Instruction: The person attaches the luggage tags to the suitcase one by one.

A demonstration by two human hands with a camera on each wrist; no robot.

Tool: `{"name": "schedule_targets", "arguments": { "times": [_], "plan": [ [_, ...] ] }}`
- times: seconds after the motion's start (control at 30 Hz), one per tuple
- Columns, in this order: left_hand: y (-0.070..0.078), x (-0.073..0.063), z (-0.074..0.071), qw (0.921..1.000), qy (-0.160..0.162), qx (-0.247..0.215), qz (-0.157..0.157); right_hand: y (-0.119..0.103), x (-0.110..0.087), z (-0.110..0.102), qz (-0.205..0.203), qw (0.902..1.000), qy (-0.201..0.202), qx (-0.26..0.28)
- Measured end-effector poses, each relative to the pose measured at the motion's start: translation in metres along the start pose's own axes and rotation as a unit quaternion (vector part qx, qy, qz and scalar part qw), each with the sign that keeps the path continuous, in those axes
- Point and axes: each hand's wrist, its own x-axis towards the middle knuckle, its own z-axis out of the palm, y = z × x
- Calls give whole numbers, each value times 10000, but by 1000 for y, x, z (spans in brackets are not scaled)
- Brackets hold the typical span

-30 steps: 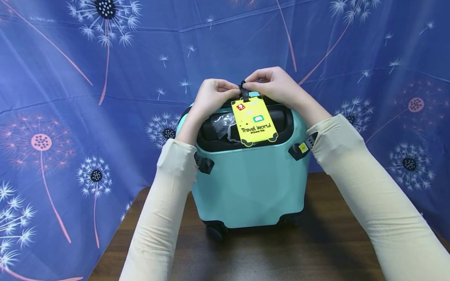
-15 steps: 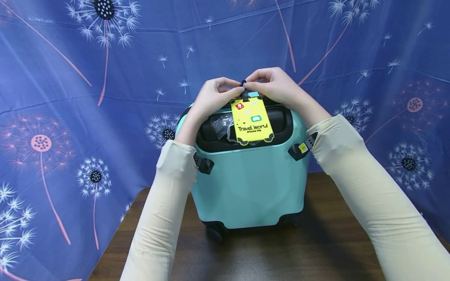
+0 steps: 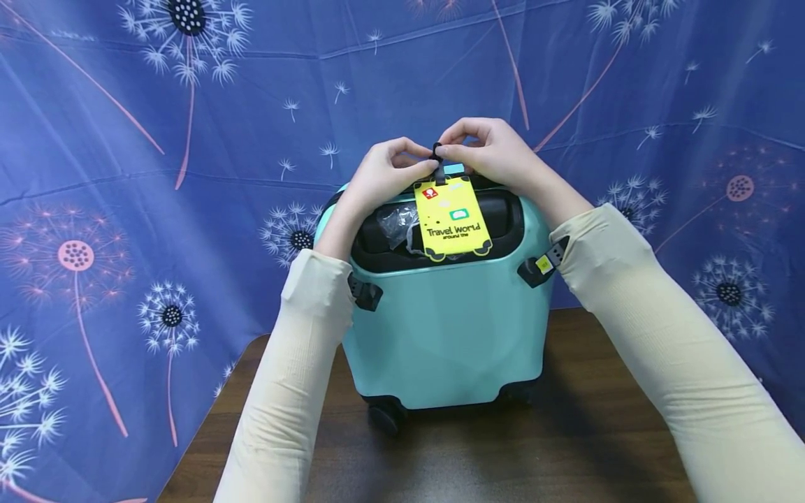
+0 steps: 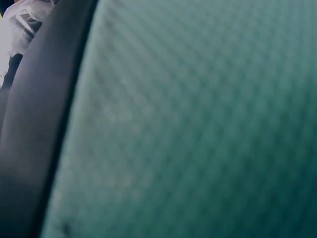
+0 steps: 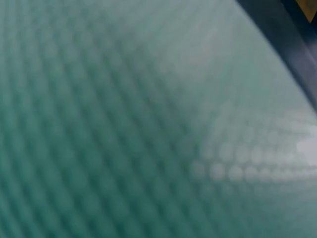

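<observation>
A yellow luggage tag point(image 3: 451, 216) printed "Travel World" hangs by its black strap point(image 3: 439, 171) at the top of a turquoise suitcase point(image 3: 449, 328). My left hand point(image 3: 383, 175) pinches the strap from the left between thumb and forefinger. From the right, the thumb and forefinger of my right hand point(image 3: 489, 148) pinch the strap's small upper loop. The fingertips of both hands meet closely there, partly hiding the strap's end. The left wrist view holds a blurred stretch of the suitcase shell point(image 4: 188, 119) and its black trim; the right wrist view shows more blurred shell point(image 5: 124, 124).
The suitcase stands on a dark brown wooden table point(image 3: 478, 454), its black wheel point(image 3: 385, 417) visible at lower left. Crumpled clear plastic point(image 3: 399, 222) lies in the black recess point(image 3: 377, 260) behind the tag. A blue dandelion-patterned cloth point(image 3: 207, 140) hangs behind.
The left fingertips have crept slightly up and right along the strap. The tag has swung a little to the left and hangs straighter. The right hand stays nearly in place.
</observation>
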Motion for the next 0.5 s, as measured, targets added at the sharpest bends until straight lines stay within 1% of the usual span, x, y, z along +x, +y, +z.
{"name": "schedule_targets", "arguments": {
  "times": [0.1,0.2,0.3,0.4,0.5],
  "plan": [
    [-1,0,0,9998,-60,167,51,0,1,0,30,10000,-25,78],
    [0,0,-1,9996,-103,279,20,-1,1,0,78,9999,-39,136],
    [0,0,0,9995,-156,265,0,-2,0,0,165,9997,-37,163],
    [-1,1,0,9995,-252,196,43,-3,-1,-1,249,9996,2,118],
    [-1,2,0,9990,-379,230,81,-3,-1,-1,217,9997,27,79]
  ]
}}
